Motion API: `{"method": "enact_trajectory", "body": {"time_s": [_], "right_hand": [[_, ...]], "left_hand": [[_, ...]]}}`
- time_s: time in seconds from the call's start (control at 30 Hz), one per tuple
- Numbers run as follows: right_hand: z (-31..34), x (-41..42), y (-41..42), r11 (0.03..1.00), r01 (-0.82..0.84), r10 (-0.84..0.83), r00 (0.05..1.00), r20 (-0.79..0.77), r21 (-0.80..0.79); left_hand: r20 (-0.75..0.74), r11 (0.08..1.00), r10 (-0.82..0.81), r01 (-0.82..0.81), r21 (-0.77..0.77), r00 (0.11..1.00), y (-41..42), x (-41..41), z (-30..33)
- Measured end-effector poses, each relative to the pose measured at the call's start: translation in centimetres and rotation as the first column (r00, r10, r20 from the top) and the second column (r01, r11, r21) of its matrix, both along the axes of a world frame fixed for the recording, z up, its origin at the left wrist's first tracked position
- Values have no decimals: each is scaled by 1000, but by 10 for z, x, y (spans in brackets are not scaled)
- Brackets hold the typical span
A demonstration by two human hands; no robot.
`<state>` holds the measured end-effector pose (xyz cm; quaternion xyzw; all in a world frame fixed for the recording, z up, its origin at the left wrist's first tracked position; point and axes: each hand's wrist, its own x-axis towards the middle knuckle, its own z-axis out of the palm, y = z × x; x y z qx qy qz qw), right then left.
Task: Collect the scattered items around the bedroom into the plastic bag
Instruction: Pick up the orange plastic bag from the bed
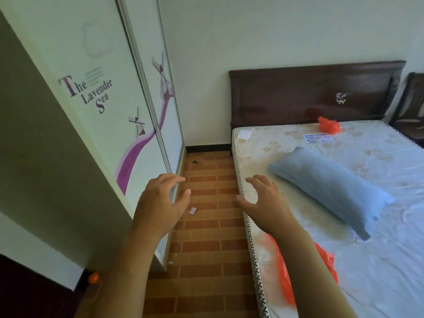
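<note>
A red plastic bag (325, 267) lies flat on the mattress near its left edge, partly hidden under my right forearm. My right hand (263, 203) hovers open over the mattress edge, holding nothing. My left hand (160, 203) is open too, raised above the floor beside the wardrobe. On the brick-pattern floor a small pink-and-white packet (193, 210) lies just right of my left hand. A small dark item (194, 162) sits further off near the wardrobe's base. A second crumpled red bag (328, 125) rests at the head of the bed, with a printed card (317, 138) in front of it.
A blue pillow (330, 187) lies diagonally on the mattress (390, 260). A white paper square (244, 134) sits at the mattress corner. The sliding-door wardrobe (103, 111) flanks the narrow floor strip (206, 260). A dark headboard (309, 95) stands at the wall. An orange ball (93, 277) is low left.
</note>
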<state>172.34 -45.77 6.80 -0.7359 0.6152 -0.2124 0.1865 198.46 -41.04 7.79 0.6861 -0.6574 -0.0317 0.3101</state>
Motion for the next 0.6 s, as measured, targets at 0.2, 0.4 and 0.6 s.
{"method": "enact_trajectory", "body": {"time_s": [0.2, 0.4, 0.6], "right_hand": [[-34, -90, -24, 978, 191, -196, 978, 64, 83], [-46, -162, -27, 925, 368, -377, 921, 99, 93], [-54, -213, -29, 847, 520, -530, 842, 102, 110]], "left_hand": [[63, 981, -182, 177, 80, 981, -61, -90, -17], [90, 921, -387, 379, 90, 918, -116, -169, -21], [55, 848, -527, 520, 97, 848, -160, -227, -26]]}}
